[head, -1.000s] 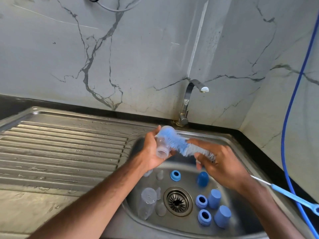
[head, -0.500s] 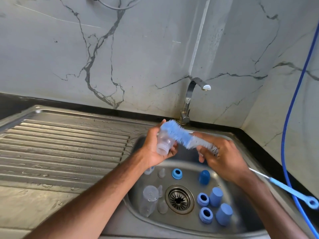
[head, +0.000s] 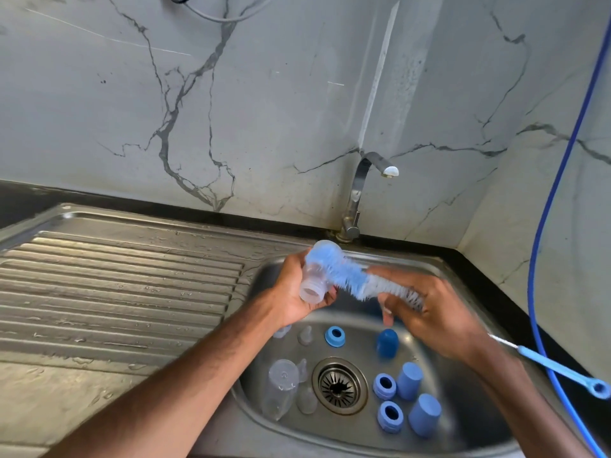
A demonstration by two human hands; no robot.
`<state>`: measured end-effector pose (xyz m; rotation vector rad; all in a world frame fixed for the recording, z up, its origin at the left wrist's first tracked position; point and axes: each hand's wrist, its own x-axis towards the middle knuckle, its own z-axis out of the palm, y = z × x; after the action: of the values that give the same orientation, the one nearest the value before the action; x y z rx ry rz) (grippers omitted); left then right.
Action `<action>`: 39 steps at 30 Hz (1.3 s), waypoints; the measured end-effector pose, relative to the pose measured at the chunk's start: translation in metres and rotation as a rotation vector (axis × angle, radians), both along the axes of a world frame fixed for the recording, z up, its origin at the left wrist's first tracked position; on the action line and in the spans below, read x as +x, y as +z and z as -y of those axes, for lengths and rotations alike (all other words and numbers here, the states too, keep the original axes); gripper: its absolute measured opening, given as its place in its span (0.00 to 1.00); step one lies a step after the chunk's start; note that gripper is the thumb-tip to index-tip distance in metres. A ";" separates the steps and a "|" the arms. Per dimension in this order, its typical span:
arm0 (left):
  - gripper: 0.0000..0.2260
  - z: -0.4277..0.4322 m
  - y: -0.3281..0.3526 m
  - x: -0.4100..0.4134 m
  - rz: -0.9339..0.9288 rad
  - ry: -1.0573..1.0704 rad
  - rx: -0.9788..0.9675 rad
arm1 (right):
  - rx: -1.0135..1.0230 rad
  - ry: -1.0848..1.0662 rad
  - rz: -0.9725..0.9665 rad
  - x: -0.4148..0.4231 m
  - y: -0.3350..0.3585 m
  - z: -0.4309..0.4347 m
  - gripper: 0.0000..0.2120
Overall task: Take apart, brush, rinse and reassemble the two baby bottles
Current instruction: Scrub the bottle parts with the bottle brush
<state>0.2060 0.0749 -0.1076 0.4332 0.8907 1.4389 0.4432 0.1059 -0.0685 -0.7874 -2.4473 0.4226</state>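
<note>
My left hand (head: 291,292) grips the clear bottle (head: 312,287), mouth towards me. My right hand (head: 439,315) grasps the brush (head: 350,276) at its bristles; the brush axis runs rightwards from the bottle's base end, outside the mouth

Left hand (head: 294,292) gripping bottle (head: 312,282) over sink (head: 413,259); right hand (head: 436,312) holding brush (head: 347,276) across it. Caps (head: 410,380), rings (head: 384,386) sitting 4 o'clock of drain (head: 339,386).

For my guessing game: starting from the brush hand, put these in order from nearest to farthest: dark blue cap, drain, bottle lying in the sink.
From the right hand:
1. Dark blue cap, just below it.
2. Drain, sink middle.
3. Lying bottle, sink's left side.
</note>
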 end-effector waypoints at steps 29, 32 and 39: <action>0.24 -0.001 0.000 0.000 -0.020 -0.005 -0.023 | -0.015 -0.126 -0.042 0.002 -0.004 -0.012 0.19; 0.27 0.001 -0.003 -0.003 -0.022 -0.035 -0.016 | -0.239 0.136 0.038 0.004 -0.002 -0.003 0.19; 0.28 0.000 0.003 0.000 -0.035 -0.087 0.008 | 0.031 -0.137 -0.071 0.002 -0.001 -0.012 0.19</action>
<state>0.2057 0.0745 -0.1049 0.4983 0.8839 1.3590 0.4447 0.1176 -0.0699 -0.9055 -2.3127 0.3541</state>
